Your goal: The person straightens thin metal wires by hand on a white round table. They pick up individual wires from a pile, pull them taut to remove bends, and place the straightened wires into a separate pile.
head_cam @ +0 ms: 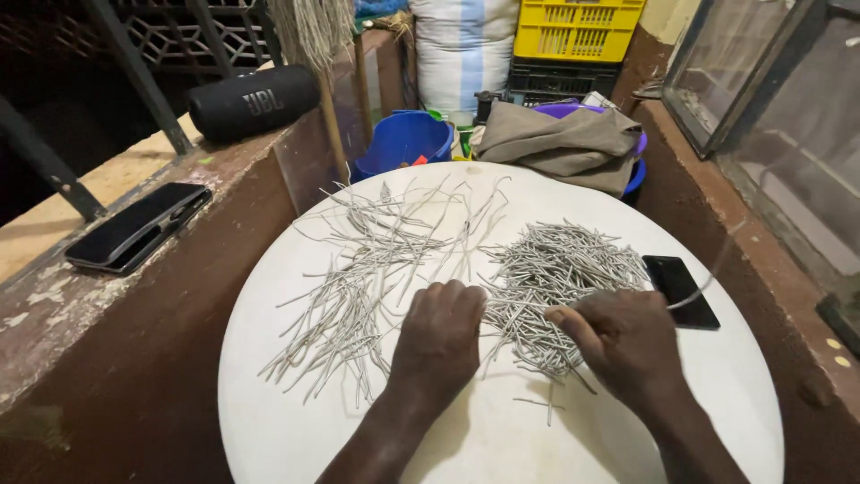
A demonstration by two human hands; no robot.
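Hands curled, left hand [439,336] and right hand [627,341] on grey sticks [546,269], black phone [681,291] beside, white table [296,421].

Left hand [439,339]: palm down, fingers curled under, knuckles forward.
Right hand [627,345]: palm down, forefinger extended leftward, thumb tucked.

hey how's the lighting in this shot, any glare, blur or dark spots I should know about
Head view: the white round table is evenly lit with soft shadows under the left hand and right hand; a thin strand near the black phone is motion-blurred; the top-left grille area is very dark; the edges bend from the wide lens.
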